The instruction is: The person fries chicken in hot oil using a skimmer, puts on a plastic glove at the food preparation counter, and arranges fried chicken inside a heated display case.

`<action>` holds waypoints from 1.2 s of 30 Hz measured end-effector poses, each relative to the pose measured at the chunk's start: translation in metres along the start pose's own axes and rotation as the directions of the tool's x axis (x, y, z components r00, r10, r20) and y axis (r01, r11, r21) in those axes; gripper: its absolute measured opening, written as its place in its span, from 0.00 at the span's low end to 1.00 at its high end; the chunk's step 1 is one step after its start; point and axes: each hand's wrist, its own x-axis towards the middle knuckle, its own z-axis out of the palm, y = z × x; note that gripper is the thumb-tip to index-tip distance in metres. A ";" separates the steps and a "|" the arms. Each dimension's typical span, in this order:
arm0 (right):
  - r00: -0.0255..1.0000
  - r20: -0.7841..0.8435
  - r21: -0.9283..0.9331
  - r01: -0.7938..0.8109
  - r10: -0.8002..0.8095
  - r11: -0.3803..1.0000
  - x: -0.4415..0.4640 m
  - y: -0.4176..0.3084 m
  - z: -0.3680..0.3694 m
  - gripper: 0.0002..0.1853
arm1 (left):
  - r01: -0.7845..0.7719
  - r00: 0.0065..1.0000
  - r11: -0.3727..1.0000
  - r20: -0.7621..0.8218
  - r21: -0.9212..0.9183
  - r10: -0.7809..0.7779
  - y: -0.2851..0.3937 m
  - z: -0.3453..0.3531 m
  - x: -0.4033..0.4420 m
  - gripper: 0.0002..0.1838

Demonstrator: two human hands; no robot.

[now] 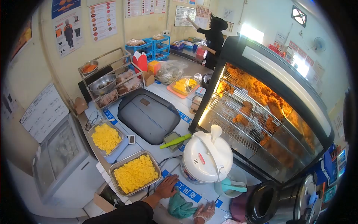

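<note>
My left hand [167,187] lies flat on the table with its fingers stretched out, beside the tray's corner and just above a green cloth [181,205]. To the right of the cloth is my right hand [204,213], in a clear plastic glove, low on the table with fingers apart and nothing in them. The bunched cloth lies between the two hands; whether either hand touches it I cannot tell. Left of my left hand stands a metal tray [158,163] filled with yellow scrambled-egg-like pieces [135,174].
A white rice cooker [203,156] stands ahead of my hands, beside a tub with a turquoise spatula [234,187]. Large dark pots [257,203] are at the right. Further off are a grey lidded bin [149,115], a fried-chicken display cabinet [257,115] and a co-worker [214,41] with one arm raised.
</note>
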 end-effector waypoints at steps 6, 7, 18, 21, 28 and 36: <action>0.963 0.038 0.571 -0.239 0.266 0.785 0.012 -0.020 -0.001 0.25 | -0.006 1.000 1.000 -0.004 -0.025 0.006 -0.001 -0.001 0.000 0.29; 0.847 0.230 0.823 -0.433 0.479 0.369 0.011 -0.025 -0.001 0.26 | -0.003 1.000 1.000 -0.003 -0.026 0.003 -0.001 -0.001 -0.001 0.29; 0.982 0.022 0.363 -0.183 0.188 0.914 0.005 0.000 0.020 0.30 | -0.009 1.000 1.000 -0.018 -0.027 0.009 -0.001 -0.001 0.002 0.29; 0.976 0.045 0.503 -0.205 0.212 0.840 -0.010 0.021 0.033 0.32 | -0.007 0.999 0.999 -0.041 -0.040 0.006 0.001 -0.001 0.001 0.29; 0.973 0.075 0.339 -0.230 0.218 0.912 -0.002 0.012 0.028 0.28 | -0.011 0.999 0.998 -0.043 -0.062 0.009 0.004 -0.002 0.006 0.29; 0.969 0.134 0.099 -0.219 0.206 0.971 0.002 0.008 0.013 0.26 | -0.067 0.997 0.998 0.038 -0.003 0.067 0.013 -0.005 0.015 0.29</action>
